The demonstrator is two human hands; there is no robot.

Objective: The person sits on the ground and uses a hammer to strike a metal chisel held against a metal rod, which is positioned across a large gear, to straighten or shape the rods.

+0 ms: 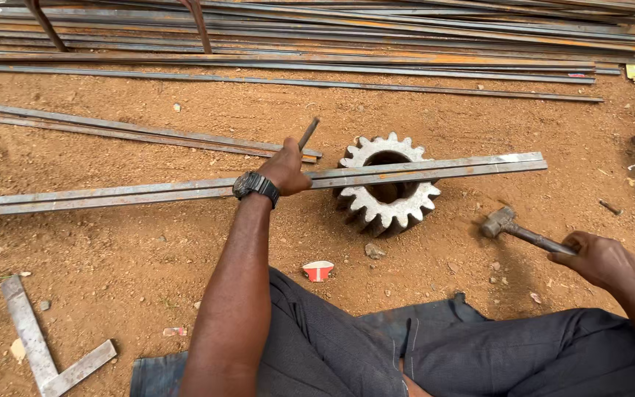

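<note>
While the left hand [286,167] clenches a short dark chisel [307,134] upright-tilted over the flat steel bars [435,169], the right hand [598,259] grasps the handle of a hammer [500,222] whose head rests low, near the dirt ground [148,242] and well apart from the chisel. Item: two long flat bars, laid side by side, spanning left to right and bearing on the top of a heavy toothed gear [387,185] that serves as an anvil. Item: gear, pale worn teeth, dark bore, sitting on the ground just beyond the person's knees. Item: wristwatch [256,185], black, on the left wrist. Item: steel square [42,345], lower left, lying flat. Item: stack of long steel stock [332,37] along the far edge, with further loose strips [134,132] between it and the work. Item: small red-and-white scrap [318,270] near the trousers [347,345]. Progress, as judged: the bars appear whole, with no cut or notch discernible beside the chisel point; the tool is set, the hammer not yet raised, so the striking seems to remain undone.
</note>
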